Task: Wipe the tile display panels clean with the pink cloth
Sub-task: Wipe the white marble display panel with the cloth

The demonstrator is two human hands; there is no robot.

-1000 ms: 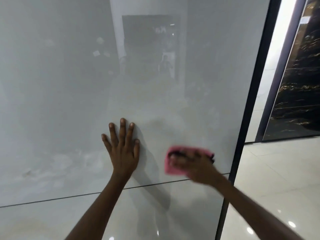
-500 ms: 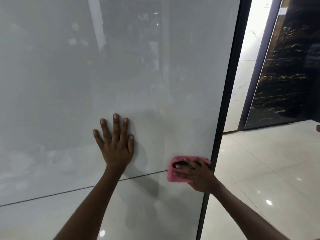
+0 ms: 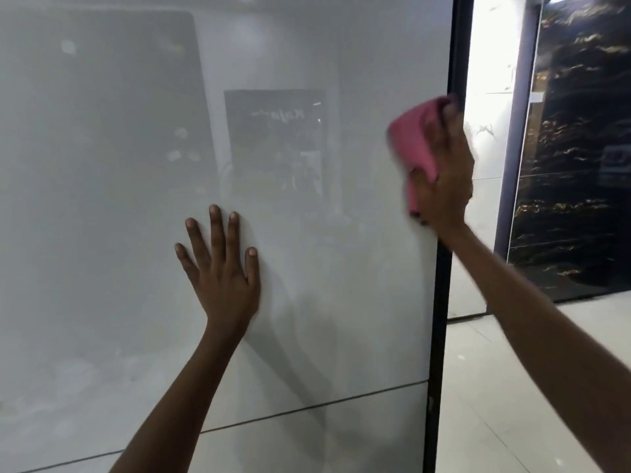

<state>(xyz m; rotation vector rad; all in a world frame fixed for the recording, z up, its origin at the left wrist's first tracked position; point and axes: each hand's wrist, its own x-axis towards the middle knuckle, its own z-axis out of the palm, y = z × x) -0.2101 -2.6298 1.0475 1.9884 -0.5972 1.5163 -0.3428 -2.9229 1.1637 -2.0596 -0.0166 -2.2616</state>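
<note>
A large glossy pale-grey tile panel (image 3: 119, 199) fills most of the view, with a thin joint line low down. My left hand (image 3: 222, 271) lies flat on the panel, fingers spread and straight. My right hand (image 3: 444, 179) presses the crumpled pink cloth (image 3: 415, 145) against the panel near its right edge, at about head height; the fingers cover part of the cloth, which is blurred by motion.
A black frame strip (image 3: 444, 302) borders the panel on the right. Beyond it stand a white panel (image 3: 488, 80) and a black gold-veined tile panel (image 3: 580, 148). Glossy light floor tiles (image 3: 512, 387) stretch at lower right.
My right hand with the pink cloth has swept up along the panel's right edge, from near the joint line to well above my left hand. My left hand stays flat on the panel.
</note>
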